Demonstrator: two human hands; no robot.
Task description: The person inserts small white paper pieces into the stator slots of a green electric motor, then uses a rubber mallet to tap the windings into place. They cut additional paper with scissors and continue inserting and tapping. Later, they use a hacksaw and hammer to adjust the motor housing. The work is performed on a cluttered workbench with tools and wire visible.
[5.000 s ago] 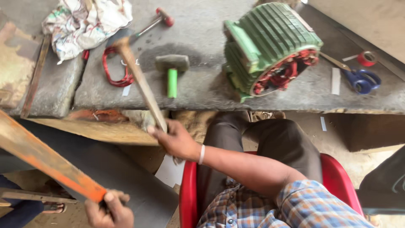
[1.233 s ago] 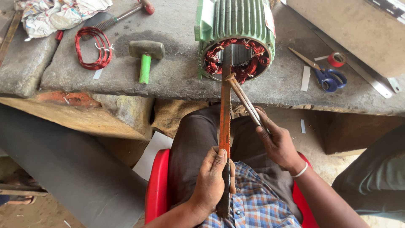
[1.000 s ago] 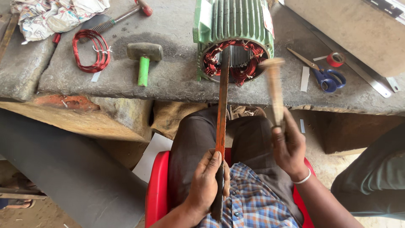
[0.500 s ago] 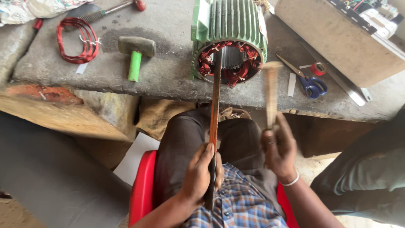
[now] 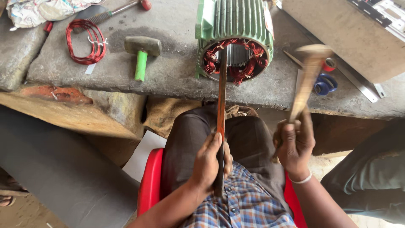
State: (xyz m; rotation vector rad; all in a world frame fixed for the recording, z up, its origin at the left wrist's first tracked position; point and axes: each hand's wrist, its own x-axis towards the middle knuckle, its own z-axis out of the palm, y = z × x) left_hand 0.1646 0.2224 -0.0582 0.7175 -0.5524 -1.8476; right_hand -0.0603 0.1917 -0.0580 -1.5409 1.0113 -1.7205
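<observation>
A green finned motor housing [image 5: 234, 25] lies on the stone bench [image 5: 168, 76], its open end with red copper windings [image 5: 236, 63] facing me. My left hand [image 5: 211, 162] grips a long orange-brown flat bar [image 5: 221, 101] whose far tip reaches into the windings. My right hand [image 5: 293, 143] holds a wooden-handled hammer [image 5: 308, 71] raised upright and blurred, to the right of the bar.
A green-handled mallet [image 5: 142, 52], a red wire coil [image 5: 85, 41], another hammer [image 5: 122, 8] and a crumpled cloth [image 5: 38, 8] lie at left. Blue scissors [image 5: 325, 83] and a red tape roll [image 5: 330, 64] lie at right. I sit on a red chair [image 5: 151, 185]. Another person's leg [image 5: 371, 177] is at right.
The hammer has swung from a low slant beside the bar up to an upright raised position on the right. The bar stays in the windings. The camera view has shifted slightly.
</observation>
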